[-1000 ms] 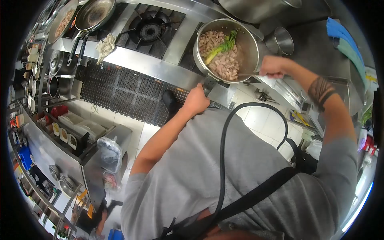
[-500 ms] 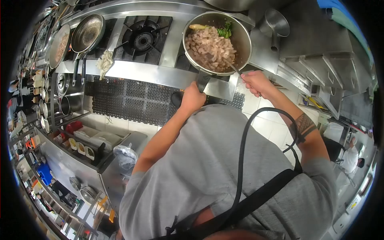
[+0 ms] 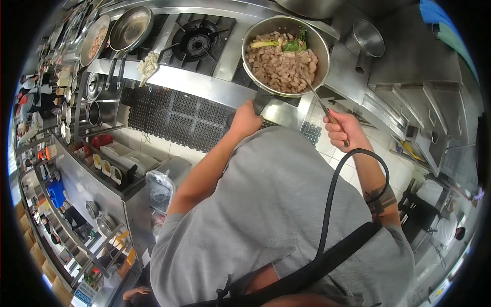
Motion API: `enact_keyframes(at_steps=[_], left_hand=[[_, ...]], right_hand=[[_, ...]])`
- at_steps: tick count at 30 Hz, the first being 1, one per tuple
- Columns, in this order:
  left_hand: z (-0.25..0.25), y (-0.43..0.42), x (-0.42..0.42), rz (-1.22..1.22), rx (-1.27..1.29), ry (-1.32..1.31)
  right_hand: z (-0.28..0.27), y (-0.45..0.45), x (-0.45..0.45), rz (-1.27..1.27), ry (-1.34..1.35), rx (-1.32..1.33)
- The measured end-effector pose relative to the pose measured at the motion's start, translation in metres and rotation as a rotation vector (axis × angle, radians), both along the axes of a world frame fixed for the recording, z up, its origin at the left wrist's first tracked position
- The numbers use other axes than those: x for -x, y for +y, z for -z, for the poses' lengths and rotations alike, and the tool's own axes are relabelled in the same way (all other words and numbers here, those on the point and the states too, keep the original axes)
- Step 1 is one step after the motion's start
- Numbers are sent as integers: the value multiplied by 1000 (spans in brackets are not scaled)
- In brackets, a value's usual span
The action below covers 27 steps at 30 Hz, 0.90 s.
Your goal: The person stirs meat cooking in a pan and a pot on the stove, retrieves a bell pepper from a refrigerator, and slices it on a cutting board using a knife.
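Observation:
A large metal pot stands on the stove, holding browned chunks of meat, a pale green stalk and green leaves. My left hand is wrapped round the pot's dark handle at its near side. In my right hand is the grip of a long spoon, right of the pot. The spoon's far end is in among the meat, its tip hidden.
An unlit burner is left of the pot, with a crumpled cloth on the stove's edge and two pans farther left. A small metal pan sits to the right. Other people are at the far right and lower left.
My right hand has drawn back from the pot's rim toward my body, and the spoon now slants down to it. The stalk and leaves have shifted to the pot's far side. My left hand stays on the handle.

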<state>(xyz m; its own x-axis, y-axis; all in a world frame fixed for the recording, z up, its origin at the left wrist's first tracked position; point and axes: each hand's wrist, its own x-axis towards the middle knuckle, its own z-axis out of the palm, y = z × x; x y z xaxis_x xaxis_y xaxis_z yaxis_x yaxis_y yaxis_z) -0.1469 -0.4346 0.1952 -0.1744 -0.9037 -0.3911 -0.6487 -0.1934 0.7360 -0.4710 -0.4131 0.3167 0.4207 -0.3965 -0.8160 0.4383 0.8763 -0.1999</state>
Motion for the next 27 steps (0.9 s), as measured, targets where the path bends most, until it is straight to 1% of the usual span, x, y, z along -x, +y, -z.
enact_keyframes(at_steps=[1, 2, 4, 5, 6, 7, 8, 9, 11, 12, 13, 14, 15, 16, 17, 18, 20, 21, 23, 25, 27], left_hand=[[3, 0, 0, -2, 6, -6], [6, 1, 0, -15, -1, 11], [-3, -1, 2, -27, -1, 25], [-13, -2, 3, -37, -81, 41], [-22, -3, 4, -48, -163, 60], [-26, -5, 6, -53, -164, 58], [-29, -6, 7, -78, -218, 73], [-29, -8, 8, -103, -269, 88], [-26, -7, 7, -101, -250, 75], [-23, -6, 7, -93, -228, 62], [-18, -3, 8, -99, -230, 66], [-12, -2, 7, -91, -161, 51], [-12, -2, 6, -93, -123, 42], [-13, -3, 5, -94, -86, 32], [-15, -2, 6, -97, -128, 52], [-18, -2, 7, -97, -171, 74], [-8, 3, 8, -86, -120, 59], [-6, 2, 8, -81, -96, 52], [-3, 2, 8, -80, -89, 45], [-3, 2, 7, -79, -109, 44], [-2, 2, 8, -56, -56, 15]], right_hand=[[-15, -5, 2, -128, 152, 18], [-25, -10, 3, -128, 147, 23], [-41, -24, 2, -700, 783, 464], [-48, -32, 2, -829, 937, 588], [-40, -37, 6, -829, 935, 590], [-27, -39, 10, -927, 1258, 1026], [-17, -42, 12, -990, 1563, 1486], [-13, -46, 6, -995, 1556, 1491], [-7, -54, -16, -1138, 1750, 1419], [4, -58, -21, -1145, 1748, 1422], [19, -62, -25, -1239, 1715, 1368], [28, -66, -27, -1330, 1682, 1317], [23, -69, -24, -1331, 1681, 1329], [13, -70, -18, -1419, 1673, 1267], [0, -71, -11, -1508, 1665, 1202], [-19, -75, -6, -1511, 1665, 1209], [-65, -86, 3, -1641, 1656, 1205], [-78, -89, 2, -1642, 1661, 1207], [-93, -90, -5, -1508, 1712, 1229], [-74, -95, -22, -1477, 1738, 1243], [-30, -102, -25, -1440, 1766, 1247]])
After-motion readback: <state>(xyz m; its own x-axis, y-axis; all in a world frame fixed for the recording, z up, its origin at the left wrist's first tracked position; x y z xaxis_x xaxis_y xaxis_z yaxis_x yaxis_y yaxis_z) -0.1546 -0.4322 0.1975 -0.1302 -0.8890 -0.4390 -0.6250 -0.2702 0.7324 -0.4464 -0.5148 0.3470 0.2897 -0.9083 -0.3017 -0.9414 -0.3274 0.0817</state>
